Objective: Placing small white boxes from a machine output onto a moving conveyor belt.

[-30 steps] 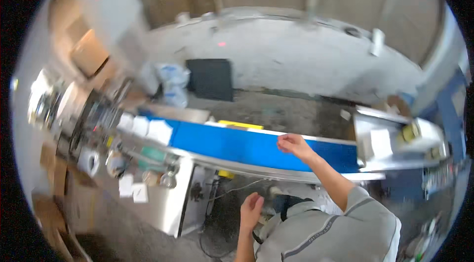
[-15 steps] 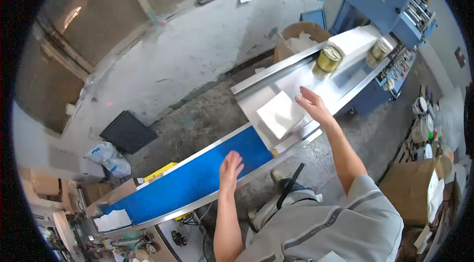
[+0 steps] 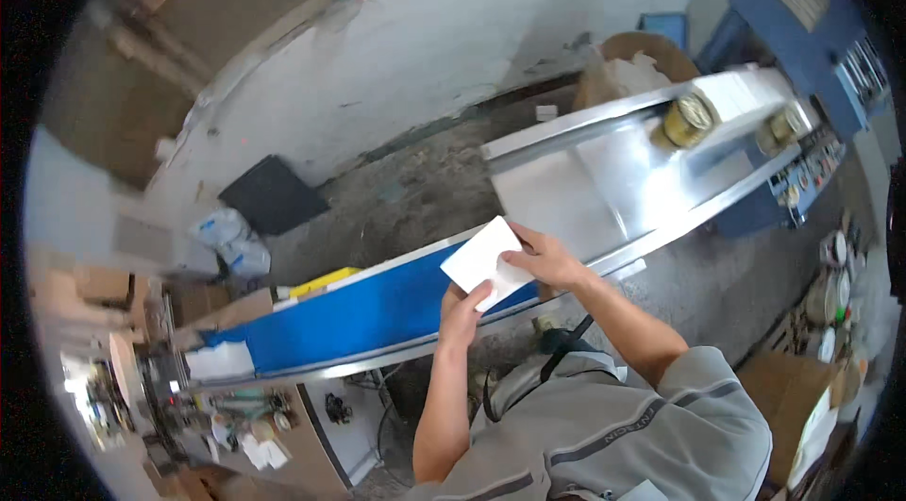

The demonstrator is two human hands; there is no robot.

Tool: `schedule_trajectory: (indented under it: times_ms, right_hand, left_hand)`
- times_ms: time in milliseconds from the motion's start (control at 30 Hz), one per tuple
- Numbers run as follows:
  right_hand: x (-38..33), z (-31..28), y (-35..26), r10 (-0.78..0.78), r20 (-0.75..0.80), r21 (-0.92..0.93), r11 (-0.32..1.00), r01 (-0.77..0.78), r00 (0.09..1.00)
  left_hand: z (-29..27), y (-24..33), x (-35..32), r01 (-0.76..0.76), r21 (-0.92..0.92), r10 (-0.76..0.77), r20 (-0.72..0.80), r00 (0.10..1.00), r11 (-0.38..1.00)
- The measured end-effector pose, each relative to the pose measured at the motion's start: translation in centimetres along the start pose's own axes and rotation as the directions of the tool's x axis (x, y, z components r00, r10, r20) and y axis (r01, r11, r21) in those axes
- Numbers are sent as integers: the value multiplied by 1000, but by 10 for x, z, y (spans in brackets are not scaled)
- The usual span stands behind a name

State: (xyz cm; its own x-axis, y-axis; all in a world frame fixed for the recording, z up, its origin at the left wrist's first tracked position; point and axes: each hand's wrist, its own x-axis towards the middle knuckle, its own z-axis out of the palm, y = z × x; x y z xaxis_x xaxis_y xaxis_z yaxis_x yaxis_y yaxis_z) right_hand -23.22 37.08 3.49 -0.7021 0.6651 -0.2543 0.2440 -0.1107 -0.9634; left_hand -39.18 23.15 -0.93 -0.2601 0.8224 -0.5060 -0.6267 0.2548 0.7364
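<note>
I see both hands pinching one flat white rectangular sheet (image 3: 483, 262) above the blue conveyor belt (image 3: 349, 317): my left hand (image 3: 464, 312) has its grip clamped on the near edge, my right hand (image 3: 545, 258) on the right edge. Just right, the belt gives way to a pale metal chute (image 3: 604, 190) carrying two yellowish round tins (image 3: 687, 120) far right. Another white sheet (image 3: 220, 360) lies at the belt's left end. Beyond are a rough concrete floor (image 3: 415, 190), a black mat (image 3: 274, 196) and a whitewashed wall (image 3: 425, 48).
</note>
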Motion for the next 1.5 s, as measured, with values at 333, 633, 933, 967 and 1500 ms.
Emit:
schedule_trajectory:
  times_ms: [333,633,933,967,1500]
  right_hand:
    - [17,220,-20,209,582,450,722,-525,786]
    - [-12,384,-51,83,748,36,986,-165,659]
    - [127,577,-38,130,660,217,910,-354,740]
    - [152,611,-30,139,613,268,889,-370,778]
    - [294,872,93,233,424,305,873,-380,875]
  left_hand:
    - [-184,47,-198,-335,-68,331,-63,941,940]
    - [-303,36,-303,-350,82,358,-290,888,933]
    - [-402,3,-357,-426,-55,159,-879,450,903]
    - [-415,-8,-359,-332,-22,118,-911,395,943]
    - [-413,-54,-313,46,-149,-152,-855,495,988]
